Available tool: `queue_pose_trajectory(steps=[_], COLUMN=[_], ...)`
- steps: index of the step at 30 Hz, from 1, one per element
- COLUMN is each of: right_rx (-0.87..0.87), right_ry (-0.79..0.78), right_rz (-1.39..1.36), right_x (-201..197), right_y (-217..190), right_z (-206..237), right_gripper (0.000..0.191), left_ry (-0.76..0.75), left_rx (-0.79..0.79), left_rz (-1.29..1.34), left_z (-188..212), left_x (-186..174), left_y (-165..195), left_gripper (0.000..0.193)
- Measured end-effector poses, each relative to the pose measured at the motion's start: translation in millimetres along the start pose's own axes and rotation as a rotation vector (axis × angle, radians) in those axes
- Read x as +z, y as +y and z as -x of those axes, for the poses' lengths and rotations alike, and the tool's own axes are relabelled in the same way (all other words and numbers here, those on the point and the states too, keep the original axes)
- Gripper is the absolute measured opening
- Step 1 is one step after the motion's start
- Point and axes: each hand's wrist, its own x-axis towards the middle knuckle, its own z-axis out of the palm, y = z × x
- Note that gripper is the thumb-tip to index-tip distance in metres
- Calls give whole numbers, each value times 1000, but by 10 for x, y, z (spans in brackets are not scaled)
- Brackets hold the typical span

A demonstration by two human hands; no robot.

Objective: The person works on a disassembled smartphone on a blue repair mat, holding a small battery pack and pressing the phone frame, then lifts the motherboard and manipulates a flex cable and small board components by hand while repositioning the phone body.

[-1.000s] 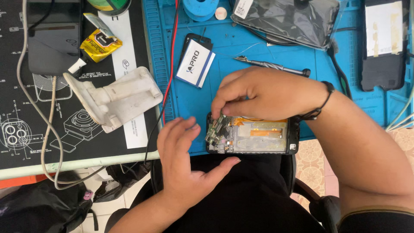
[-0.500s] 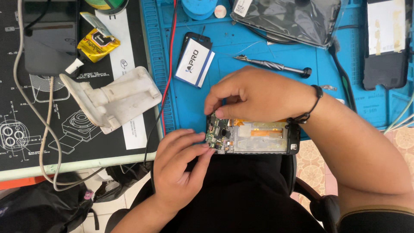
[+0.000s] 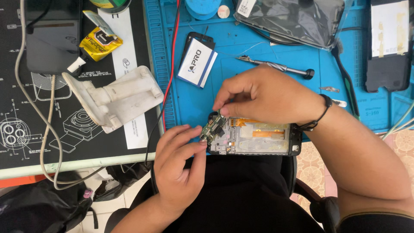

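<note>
The opened phone [image 3: 254, 137] is lying at lower centre of the frame, half over the near edge of the blue work mat [image 3: 258, 64] on the tabletop, its back removed and its frame and orange flex cable exposed. The small green circuit board [image 3: 213, 127] is tilting up out of the phone's left end.

The right hand [image 3: 267, 97] is coming in from the right of the frame, with thumb and forefinger closing in a pinch on the upper edge of the circuit board. The left hand [image 3: 181, 162] is rising from the bottom of the frame, fingers curled, with its fingertips [image 3: 202, 140] pressing against the lower left corner of the phone and the board's lower end.

To do this step well, in judgement:
- The left hand should be bracing the phone firmly, since it is overhanging the mat edge.
- The board should be gripped by its edges only, not its components.
- Any lift should be slow and straight, as the orange flex cable lies just beside the board and could tear.

The screwdriver [image 3: 276, 67] is lying in the upper centre, well apart from both hands. A white plastic stand [image 3: 114, 99] is resting at centre left.
</note>
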Motion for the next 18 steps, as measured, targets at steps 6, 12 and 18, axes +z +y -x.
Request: queue_pose_trajectory(steps=[6,12,18], right_rx=[-9,9,94], right_ry=[-17,-14,-9], right_rz=[15,10,28], right_x=[-13,-23,-57], right_y=[-2,-9,-14], right_z=[-21,-14,21], right_gripper=[15,15,16], left_ry=[-2,26,53], left_rx=[8,1,-12], left_rz=[-16,-6,18], left_z=[8,6,-13], left_x=[1,21,63], left_y=[-8,-4,7], left_gripper=[22,20,17])
